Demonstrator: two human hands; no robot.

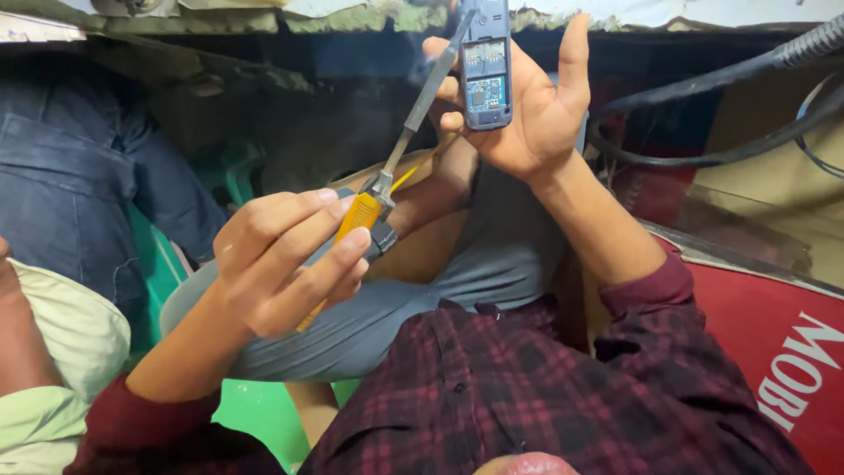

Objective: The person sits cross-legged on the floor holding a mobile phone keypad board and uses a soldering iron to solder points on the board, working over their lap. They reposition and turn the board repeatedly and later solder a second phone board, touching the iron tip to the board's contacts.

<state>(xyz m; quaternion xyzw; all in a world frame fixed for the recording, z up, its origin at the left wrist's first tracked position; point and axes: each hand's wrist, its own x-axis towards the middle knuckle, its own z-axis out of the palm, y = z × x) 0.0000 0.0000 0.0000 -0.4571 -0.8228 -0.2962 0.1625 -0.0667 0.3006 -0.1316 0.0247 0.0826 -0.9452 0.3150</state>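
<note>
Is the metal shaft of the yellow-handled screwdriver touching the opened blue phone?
Touching. The head view shows the grey metal shaft crossing onto the upper left edge of the opened blue phone, no gap visible.

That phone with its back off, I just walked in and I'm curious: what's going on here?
A seated person in a plaid shirt holds a small opened phone up in the right hand, its circuit board showing. The left hand holds a yellow-handled screwdriver, whose tip reaches the phone's left edge. Black cables hang at the right. Another person's sleeve shows at the left.
</note>
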